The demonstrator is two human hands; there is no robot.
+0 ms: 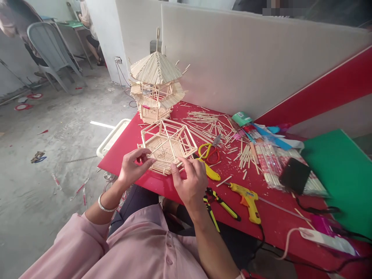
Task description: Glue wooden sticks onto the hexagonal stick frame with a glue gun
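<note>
A flat hexagonal frame of thin wooden sticks (167, 144) lies on the red table (267, 221) near its front edge. My left hand (133, 166) pinches the frame's near-left corner. My right hand (190, 180) rests on the frame's near-right edge, fingers curled over the sticks. Behind the frame stands a finished stick pagoda (155, 87) with a two-tier roof.
Yellow-handled scissors (209, 153), yellow pliers (221, 203) and a yellow glue gun (248, 199) lie right of my right hand. Loose sticks (209, 124) and stick packets (270, 159) cover the table's middle. A white partition (247, 58) backs the table. A grey chair (49, 50) stands far left.
</note>
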